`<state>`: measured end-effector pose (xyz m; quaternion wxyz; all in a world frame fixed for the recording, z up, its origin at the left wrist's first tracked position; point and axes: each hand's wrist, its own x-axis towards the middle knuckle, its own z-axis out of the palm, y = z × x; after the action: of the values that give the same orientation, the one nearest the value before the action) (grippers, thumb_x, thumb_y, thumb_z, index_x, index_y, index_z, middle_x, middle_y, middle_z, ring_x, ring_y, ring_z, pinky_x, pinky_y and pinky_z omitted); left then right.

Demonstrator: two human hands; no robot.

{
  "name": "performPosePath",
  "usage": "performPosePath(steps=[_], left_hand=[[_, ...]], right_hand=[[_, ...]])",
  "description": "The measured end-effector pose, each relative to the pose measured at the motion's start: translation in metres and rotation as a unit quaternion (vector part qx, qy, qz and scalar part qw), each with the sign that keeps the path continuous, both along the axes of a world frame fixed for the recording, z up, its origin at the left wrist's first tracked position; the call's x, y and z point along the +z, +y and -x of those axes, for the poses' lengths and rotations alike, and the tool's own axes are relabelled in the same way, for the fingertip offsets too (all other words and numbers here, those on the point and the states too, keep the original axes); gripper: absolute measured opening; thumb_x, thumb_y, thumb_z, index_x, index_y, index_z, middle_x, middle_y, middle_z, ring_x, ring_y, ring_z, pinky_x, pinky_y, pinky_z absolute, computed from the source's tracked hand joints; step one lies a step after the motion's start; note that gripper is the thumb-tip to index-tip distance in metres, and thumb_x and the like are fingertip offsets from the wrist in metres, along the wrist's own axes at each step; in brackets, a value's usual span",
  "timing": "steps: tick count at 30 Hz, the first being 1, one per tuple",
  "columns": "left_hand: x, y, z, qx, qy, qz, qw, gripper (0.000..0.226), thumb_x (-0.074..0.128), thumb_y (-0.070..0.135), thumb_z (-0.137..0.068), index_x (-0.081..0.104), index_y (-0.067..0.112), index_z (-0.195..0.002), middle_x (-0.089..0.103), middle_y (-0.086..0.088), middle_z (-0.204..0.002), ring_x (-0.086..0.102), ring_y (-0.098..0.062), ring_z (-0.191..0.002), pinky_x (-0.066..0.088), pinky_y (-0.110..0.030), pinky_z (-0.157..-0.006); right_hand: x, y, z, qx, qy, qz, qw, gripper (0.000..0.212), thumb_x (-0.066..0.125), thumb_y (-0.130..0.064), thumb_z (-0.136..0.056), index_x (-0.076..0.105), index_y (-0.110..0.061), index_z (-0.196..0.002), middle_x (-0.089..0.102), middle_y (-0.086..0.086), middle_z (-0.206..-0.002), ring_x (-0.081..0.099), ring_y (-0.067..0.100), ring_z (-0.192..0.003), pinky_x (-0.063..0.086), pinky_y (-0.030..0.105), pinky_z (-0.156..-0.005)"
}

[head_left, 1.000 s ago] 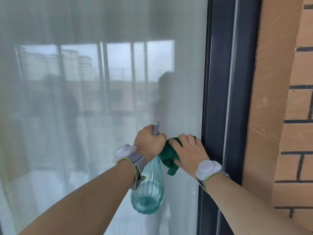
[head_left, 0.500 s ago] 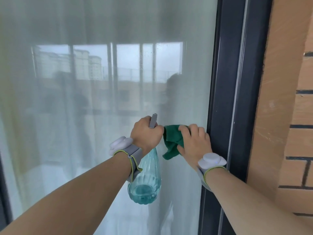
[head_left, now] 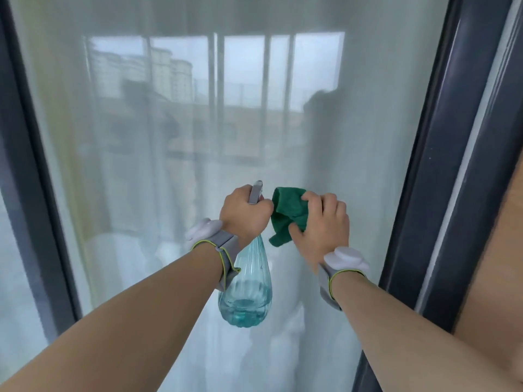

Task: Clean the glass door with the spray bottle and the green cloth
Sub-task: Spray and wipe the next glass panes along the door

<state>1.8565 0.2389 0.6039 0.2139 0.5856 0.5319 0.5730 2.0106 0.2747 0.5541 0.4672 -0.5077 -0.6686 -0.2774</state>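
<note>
The glass door (head_left: 198, 137) fills the view, with a white curtain behind it and reflections of buildings on it. My left hand (head_left: 244, 215) grips the grey head of the spray bottle (head_left: 246, 290), whose clear teal body hangs down with a little liquid at the bottom. My right hand (head_left: 322, 226) holds the bunched green cloth (head_left: 288, 213) against the glass, just right of the bottle's nozzle. Both hands are close together at mid height, near the right side of the pane.
A dark grey door frame (head_left: 452, 165) runs up the right side, with a tan wall (head_left: 503, 250) beyond it. Another dark frame post (head_left: 25, 165) stands at the left edge. Grey bands with white pods sit on both wrists.
Both hands have risen a little on the glass and shifted left away from the right frame. The view has swung left, bringing the left frame post into sight.
</note>
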Motion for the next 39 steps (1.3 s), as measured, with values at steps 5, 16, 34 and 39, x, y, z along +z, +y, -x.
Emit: performPosePath(steps=[5,16,34,39], left_hand=[[-0.009,0.007,0.109,0.028,0.023,0.019,0.999,0.031,0.047,0.031,-0.064,0.056,0.005,-0.078,0.049,0.001,-0.066,0.041,-0.023,-0.062,0.037,-0.032,-0.061],[0.034,0.028,0.106,-0.048,0.067,-0.047,0.996,0.013,0.056,0.021,-0.081,0.050,0.012,-0.074,0.046,0.002,-0.064,0.039,-0.022,-0.059,0.034,-0.031,-0.057],[0.050,0.049,-0.012,-0.148,0.039,-0.081,0.985,0.016,0.048,0.029,-0.067,0.035,0.026,-0.057,0.035,0.013,-0.043,0.032,-0.018,-0.051,0.029,-0.027,-0.056],[0.036,0.049,-0.009,-0.151,0.038,-0.073,0.985,0.018,0.048,0.030,-0.067,0.035,0.026,-0.056,0.032,0.012,-0.044,0.032,-0.017,-0.049,0.028,-0.026,-0.055]], right_hand=[[0.002,0.002,0.104,0.032,-0.003,0.027,0.999,0.056,0.071,-0.030,-0.067,0.045,-0.019,-0.115,0.049,0.007,-0.102,0.046,0.029,-0.083,0.046,0.037,-0.064],[0.090,0.001,0.085,-0.056,0.039,-0.015,0.998,0.061,0.046,-0.030,-0.094,0.015,-0.042,-0.146,0.029,0.007,-0.142,0.048,0.030,-0.090,0.041,0.032,-0.055],[0.110,0.010,-0.070,-0.200,0.264,0.007,0.943,0.051,0.033,-0.024,-0.097,0.021,-0.034,-0.145,0.015,-0.002,-0.154,0.041,0.038,-0.108,0.035,0.038,-0.065],[0.046,0.004,-0.053,-0.230,0.303,0.061,0.923,0.050,0.036,-0.024,-0.096,0.024,-0.025,-0.145,0.019,0.002,-0.153,0.042,0.039,-0.106,0.036,0.039,-0.063]])
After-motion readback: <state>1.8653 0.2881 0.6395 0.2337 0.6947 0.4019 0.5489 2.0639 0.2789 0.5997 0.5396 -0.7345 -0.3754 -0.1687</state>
